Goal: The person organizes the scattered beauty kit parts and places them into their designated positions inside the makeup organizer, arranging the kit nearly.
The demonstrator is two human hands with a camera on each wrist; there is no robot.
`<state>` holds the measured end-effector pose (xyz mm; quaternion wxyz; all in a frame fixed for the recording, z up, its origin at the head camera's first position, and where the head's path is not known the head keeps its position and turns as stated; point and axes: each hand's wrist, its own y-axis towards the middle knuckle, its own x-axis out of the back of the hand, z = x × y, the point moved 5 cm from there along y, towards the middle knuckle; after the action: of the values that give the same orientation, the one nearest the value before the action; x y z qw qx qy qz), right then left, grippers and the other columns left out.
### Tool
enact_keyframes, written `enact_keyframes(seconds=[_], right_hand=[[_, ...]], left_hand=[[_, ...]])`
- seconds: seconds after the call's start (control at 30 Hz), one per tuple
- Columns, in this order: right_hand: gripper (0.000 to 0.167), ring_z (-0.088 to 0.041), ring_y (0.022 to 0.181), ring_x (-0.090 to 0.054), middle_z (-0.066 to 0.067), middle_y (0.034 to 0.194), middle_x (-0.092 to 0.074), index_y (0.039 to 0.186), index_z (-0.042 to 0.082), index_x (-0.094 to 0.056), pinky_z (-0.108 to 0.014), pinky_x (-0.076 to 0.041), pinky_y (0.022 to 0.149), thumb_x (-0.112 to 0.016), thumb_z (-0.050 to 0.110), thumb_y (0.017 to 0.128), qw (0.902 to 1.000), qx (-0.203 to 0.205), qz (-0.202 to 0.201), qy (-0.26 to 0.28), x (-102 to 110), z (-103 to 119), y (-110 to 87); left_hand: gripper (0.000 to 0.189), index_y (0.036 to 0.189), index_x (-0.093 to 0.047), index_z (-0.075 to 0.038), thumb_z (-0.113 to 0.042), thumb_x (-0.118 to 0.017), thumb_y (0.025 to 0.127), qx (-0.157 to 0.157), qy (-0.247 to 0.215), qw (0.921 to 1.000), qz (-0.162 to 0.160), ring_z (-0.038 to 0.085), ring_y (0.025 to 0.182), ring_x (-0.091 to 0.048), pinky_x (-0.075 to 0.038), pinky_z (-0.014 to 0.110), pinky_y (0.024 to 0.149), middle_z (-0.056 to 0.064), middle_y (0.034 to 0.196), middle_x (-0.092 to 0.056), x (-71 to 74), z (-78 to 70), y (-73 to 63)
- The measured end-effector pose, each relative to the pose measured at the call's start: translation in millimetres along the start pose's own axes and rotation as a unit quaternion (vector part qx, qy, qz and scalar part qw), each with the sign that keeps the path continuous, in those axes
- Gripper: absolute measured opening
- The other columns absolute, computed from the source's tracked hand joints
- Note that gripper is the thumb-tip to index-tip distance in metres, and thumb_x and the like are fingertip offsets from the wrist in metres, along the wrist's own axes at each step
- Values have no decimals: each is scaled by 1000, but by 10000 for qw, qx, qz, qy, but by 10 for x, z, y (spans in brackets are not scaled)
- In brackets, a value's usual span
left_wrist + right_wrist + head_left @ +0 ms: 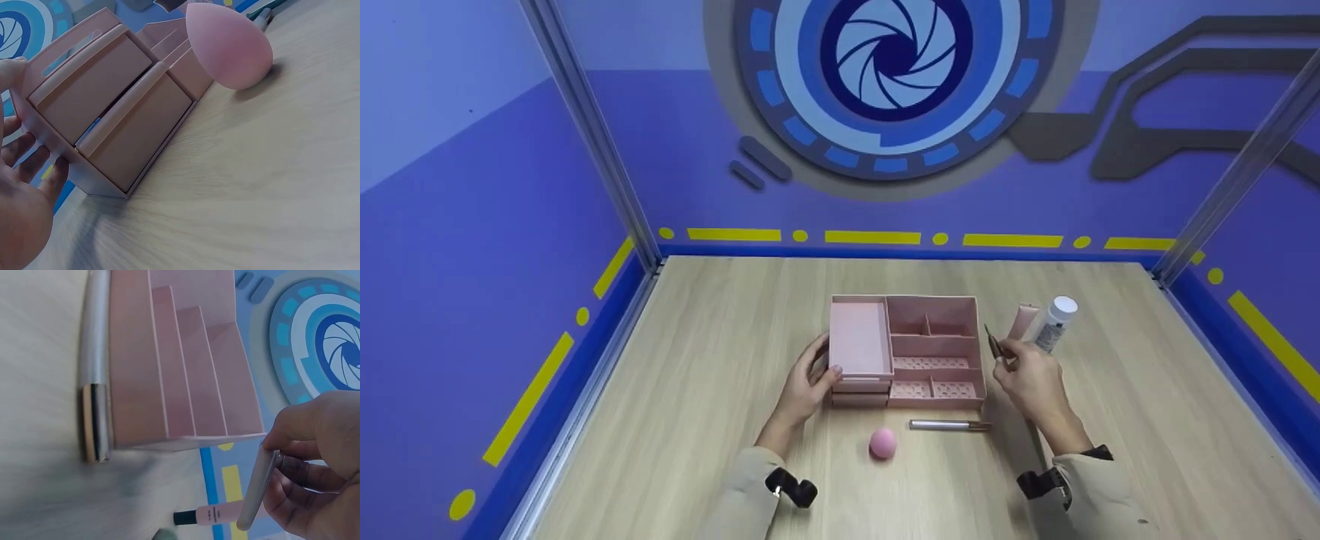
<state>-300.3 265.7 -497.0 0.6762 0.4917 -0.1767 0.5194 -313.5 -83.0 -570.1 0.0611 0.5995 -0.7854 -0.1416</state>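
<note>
A pink desk organizer (934, 345) stands on the table, with a shallow top tray and drawers on its left and stepped compartments on its right. My left hand (804, 386) grips its left side; in the left wrist view the thumb lies at the upper edge and the fingers on the side panel. Beside the organizer's right wall, my right hand (1031, 379) pinches a slim metallic-looking tool (259, 486) with a rounded end. The tool is held off the table; the fingers hide part of it, and its exact kind is unclear.
A pink egg-shaped makeup sponge (883, 444) and a silver pen-like tube (949, 425) lie in front of the organizer. Behind the right hand are a pink tube (1024, 322) with a black cap and a white-capped bottle (1054, 322). Walls enclose the table's back and sides.
</note>
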Motion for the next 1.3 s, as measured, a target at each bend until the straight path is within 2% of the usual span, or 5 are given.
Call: enact_keyframes(seconds=[0.23, 0.4, 0.67, 1.0, 1.3], right_hand=[[26, -30, 75, -70, -19, 87, -70, 100, -4, -70, -48, -58, 64, -70, -1, 74, 9998, 154, -124, -44, -2, 95, 99], [26, -29, 73, -71, -18, 85, -70, 98, -1, -71, -48, -57, 62, -71, -1, 72, 9997, 183, -185, -22, -4, 182, 168], [29, -28, 72, -71, -19, 88, -70, 100, -4, -70, -44, -59, 62, -70, -5, 71, 9990, 303, -244, 230, -17, 283, 247], [29, -26, 72, -68, -16, 84, -68, 101, -4, -70, -40, -58, 63, -70, -4, 72, 9987, 278, -151, 387, -93, 460, 320], [35, -30, 76, -66, -15, 85, -69, 107, -1, -70, -47, -56, 71, -70, 1, 72, 9994, 115, -63, 332, -136, 638, 388]], left_hand=[[66, 153, -23, 0, -8, -58, 97, 153, -64, 9999, -47, 43, 144, -25, -48, 29, 102, 24, 158, -21, -15, -44, -2], [66, 152, -24, 1, -9, -59, 96, -17, 2, 10000, -72, 44, 143, -26, -49, 29, 101, 25, 157, -21, -6, -15, 7], [66, 152, -22, 1, -9, -58, 97, -40, -80, 10000, -4, 46, 142, -25, -49, 31, 102, 26, 157, -20, -8, -2, 15], [66, 152, -22, 1, -8, -58, 97, -57, -153, 9998, 69, 48, 142, -24, -50, 31, 100, 26, 157, -18, -5, 2, 15], [66, 152, -23, 2, -6, -58, 96, -93, -115, 9999, 2, 46, 143, -23, -48, 30, 102, 26, 158, -19, -1, -1, 11]])
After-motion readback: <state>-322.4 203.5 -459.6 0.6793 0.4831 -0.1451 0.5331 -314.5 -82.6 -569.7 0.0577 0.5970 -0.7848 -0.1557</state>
